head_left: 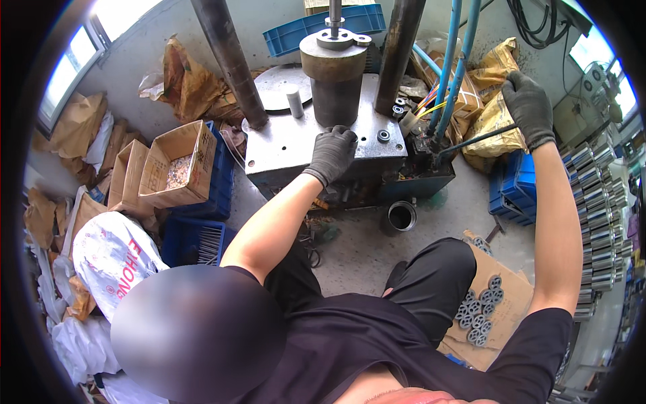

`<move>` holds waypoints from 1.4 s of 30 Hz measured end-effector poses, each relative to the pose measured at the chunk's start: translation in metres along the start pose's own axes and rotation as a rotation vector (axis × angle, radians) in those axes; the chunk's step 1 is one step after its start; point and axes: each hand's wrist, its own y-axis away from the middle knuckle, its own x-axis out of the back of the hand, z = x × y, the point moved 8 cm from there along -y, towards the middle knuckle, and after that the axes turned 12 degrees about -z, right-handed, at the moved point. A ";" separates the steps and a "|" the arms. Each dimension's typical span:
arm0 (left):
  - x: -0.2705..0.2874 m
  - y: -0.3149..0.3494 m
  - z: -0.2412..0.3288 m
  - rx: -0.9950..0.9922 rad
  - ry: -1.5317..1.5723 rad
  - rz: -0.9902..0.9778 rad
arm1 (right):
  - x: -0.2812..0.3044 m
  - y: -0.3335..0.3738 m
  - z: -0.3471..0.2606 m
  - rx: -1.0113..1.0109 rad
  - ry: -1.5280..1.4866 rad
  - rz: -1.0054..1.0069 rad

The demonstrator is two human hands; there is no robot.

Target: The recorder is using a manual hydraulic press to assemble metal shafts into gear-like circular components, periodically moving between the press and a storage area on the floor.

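Observation:
My left hand, in a dark grey glove, is curled at the front of the steel press table, right by the foot of a dark cylinder. What its fingers hold, if anything, is hidden. A wide round collar tops the cylinder, and the press's thin rod comes down onto the ring piece above it. Raised at the right, my gloved right hand is closed on the end of a black lever. Beside the cylinder stand a pale upright pin and a small black ring.
Two thick posts flank the cylinder. Blue hoses rise near the lever. Cardboard boxes and a blue crate of rods lie left. An open metal cup and spoked wheels on cardboard lie below.

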 end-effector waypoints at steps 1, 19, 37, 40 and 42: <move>0.000 -0.001 -0.002 0.002 0.003 0.005 | 0.001 0.006 -0.002 0.004 0.004 0.002; 0.035 0.019 -0.018 0.173 0.992 0.130 | 0.019 0.213 -0.134 0.579 -0.157 0.008; 0.008 0.088 0.060 -0.008 1.339 -0.435 | -0.167 0.196 -0.206 0.401 -1.145 -0.349; 0.003 0.088 0.055 0.011 1.321 -0.434 | -0.165 0.193 -0.209 0.450 -1.111 -0.342; 0.020 0.084 0.058 0.103 1.320 -0.451 | -0.162 0.190 -0.203 0.464 -1.049 -0.287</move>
